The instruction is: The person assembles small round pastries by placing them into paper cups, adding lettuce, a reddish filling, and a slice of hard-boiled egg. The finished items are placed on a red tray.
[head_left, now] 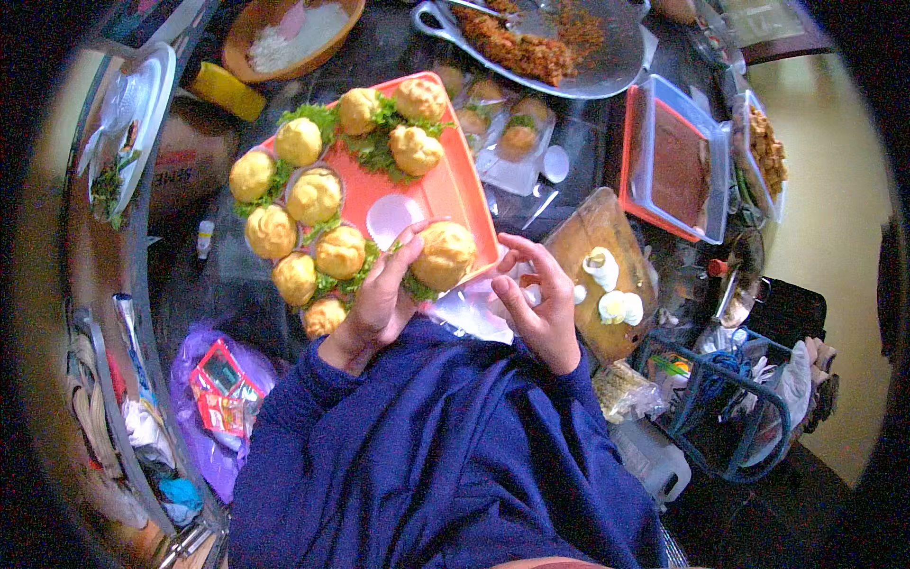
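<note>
A coral-red tray (pixel 455 180) lies in front of me with several golden choux puffs (pixel 315 195) on it, with green lettuce (pixel 368 152) and paper cups about them. My left hand (pixel 379 308) grips one choux puff (pixel 445 254) with lettuce at its side, over the tray's near corner. Beside it on the tray is an empty white paper cup (pixel 393 218). My right hand (pixel 540 302) is by the tray's right corner, fingers curved and apart from the thumb, and seems to hold nothing. Clear plastic (pixel 471 311) shows between my hands.
Peeled egg pieces (pixel 611 284) lie on a wooden board (pixel 583 228) at the right. Farther back are a pan of reddish filling (pixel 521 52), a wooden bowl (pixel 248 52), and a lidded plastic box (pixel 664 156). A blue basket (pixel 730 398) stands near right; a purple bag (pixel 204 379) lies left.
</note>
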`<action>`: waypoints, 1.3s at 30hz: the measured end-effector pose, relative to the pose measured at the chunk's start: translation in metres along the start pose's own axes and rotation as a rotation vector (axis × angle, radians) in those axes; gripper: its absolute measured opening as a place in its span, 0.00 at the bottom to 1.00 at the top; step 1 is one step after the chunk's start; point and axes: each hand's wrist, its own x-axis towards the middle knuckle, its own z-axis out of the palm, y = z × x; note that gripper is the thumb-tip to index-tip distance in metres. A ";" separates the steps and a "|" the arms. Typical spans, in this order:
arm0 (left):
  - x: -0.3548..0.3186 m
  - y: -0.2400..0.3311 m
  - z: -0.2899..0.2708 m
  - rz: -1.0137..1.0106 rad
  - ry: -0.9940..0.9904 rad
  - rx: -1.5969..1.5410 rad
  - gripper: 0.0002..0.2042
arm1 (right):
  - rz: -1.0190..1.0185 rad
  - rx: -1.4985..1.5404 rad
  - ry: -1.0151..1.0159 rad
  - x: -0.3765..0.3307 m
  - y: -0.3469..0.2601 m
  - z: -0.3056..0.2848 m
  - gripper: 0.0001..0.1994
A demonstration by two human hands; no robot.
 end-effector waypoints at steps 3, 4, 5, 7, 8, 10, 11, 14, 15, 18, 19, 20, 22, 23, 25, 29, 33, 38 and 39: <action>-0.001 0.002 0.003 -0.043 0.025 0.017 0.23 | 0.022 0.039 0.010 -0.004 -0.004 0.004 0.27; -0.001 0.002 0.003 -0.055 0.011 0.005 0.24 | -0.001 0.015 0.018 -0.004 -0.005 0.005 0.28; -0.001 0.003 0.003 -0.079 0.020 0.000 0.24 | -0.039 -0.024 0.029 -0.003 -0.005 0.008 0.29; -0.002 0.003 0.004 -0.063 -0.033 0.005 0.25 | -0.118 -0.106 0.056 -0.001 -0.003 0.013 0.31; -0.002 0.003 0.004 -0.074 -0.033 0.015 0.26 | -0.133 -0.139 0.055 -0.001 -0.002 0.015 0.33; -0.004 0.001 0.005 -0.099 -0.055 0.000 0.26 | -0.168 -0.205 0.052 -0.001 -0.002 0.017 0.35; -0.004 0.001 0.005 -0.115 -0.055 -0.005 0.27 | -0.132 -0.226 0.038 -0.001 -0.001 0.019 0.38; -0.003 -0.001 0.006 -0.104 -0.092 0.036 0.27 | -0.174 -0.273 0.039 -0.002 0.000 0.018 0.39; -0.003 -0.001 0.006 -0.111 -0.104 0.052 0.27 | -0.143 -0.277 0.023 -0.003 0.000 0.018 0.39; -0.003 -0.003 0.006 -0.125 -0.113 0.118 0.27 | -0.088 -0.290 0.002 -0.006 0.000 0.015 0.38; -0.002 -0.005 0.007 -0.122 -0.096 0.143 0.26 | -0.098 -0.294 0.010 -0.005 0.001 0.015 0.37; -0.002 -0.006 0.007 -0.120 -0.080 0.168 0.26 | -0.108 -0.298 0.019 -0.005 0.001 0.015 0.37; -0.002 -0.007 0.007 -0.144 -0.039 0.152 0.25 | -0.113 -0.285 0.032 -0.005 0.002 0.013 0.34; -0.002 -0.007 0.007 -0.155 -0.018 0.143 0.24 | -0.117 -0.269 0.041 -0.005 0.002 0.012 0.33; -0.001 -0.008 0.006 -0.145 -0.030 0.139 0.24 | -0.133 -0.265 0.046 -0.004 0.003 0.012 0.32; 0.002 -0.011 0.004 -0.140 -0.005 0.135 0.23 | -0.140 -0.247 0.042 -0.001 0.002 0.011 0.30; 0.005 -0.012 0.002 -0.154 0.004 0.172 0.23 | -0.118 -0.241 -0.022 0.004 0.002 0.004 0.30; 0.012 -0.012 0.003 -0.144 -0.073 0.102 0.22 | -0.136 -0.211 -0.090 0.014 0.002 -0.006 0.28; 0.012 -0.012 0.004 -0.158 -0.069 0.082 0.22 | -0.082 -0.168 -0.101 0.015 0.001 -0.008 0.29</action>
